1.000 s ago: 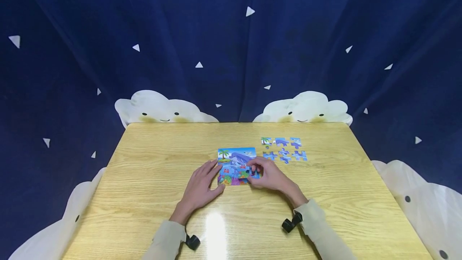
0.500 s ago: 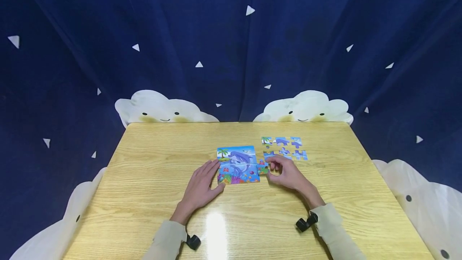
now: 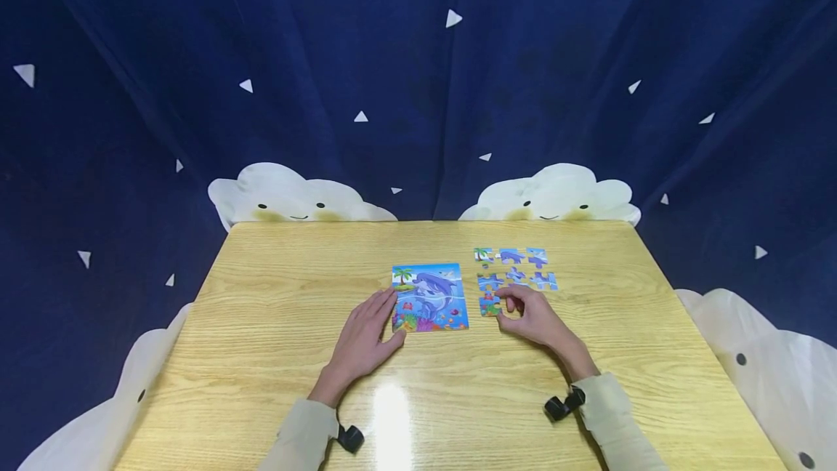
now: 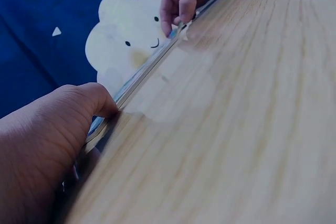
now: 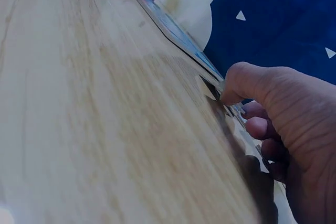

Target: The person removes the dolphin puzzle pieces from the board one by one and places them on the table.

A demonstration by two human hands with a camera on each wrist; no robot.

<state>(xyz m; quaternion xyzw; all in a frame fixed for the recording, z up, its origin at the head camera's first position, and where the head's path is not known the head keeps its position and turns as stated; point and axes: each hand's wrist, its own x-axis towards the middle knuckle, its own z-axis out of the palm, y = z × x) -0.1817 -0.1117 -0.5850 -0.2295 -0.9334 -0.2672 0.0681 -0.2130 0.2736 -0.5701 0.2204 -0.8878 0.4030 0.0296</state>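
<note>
A square puzzle picture board (image 3: 433, 289) with two dolphins, a palm tree and coral lies flat on the wooden table. Along its left edge rests my left hand (image 3: 364, 336), fingers extended and thumb at the lower left corner. To the right of the board, my right hand (image 3: 535, 318) pinches the right side of a puzzle piece (image 3: 488, 305) printed with a red crab and green coral. That piece sits low at the tabletop, right below a blue puzzle piece (image 3: 487, 282). In the right wrist view the thumb and fingertips hide most of what is pinched.
Several loose puzzle pieces (image 3: 511, 256) are laid out in two rows beyond the right hand, with dolphin and palm prints. Bare wood of the table (image 3: 307, 260) surrounds the board. A dark blue curtain (image 3: 418, 93) with white clouds hangs behind the far edge.
My right hand has carried the crab piece from over the board rightward to a spot below the loose pieces. The left hand has stayed at the board's left edge.
</note>
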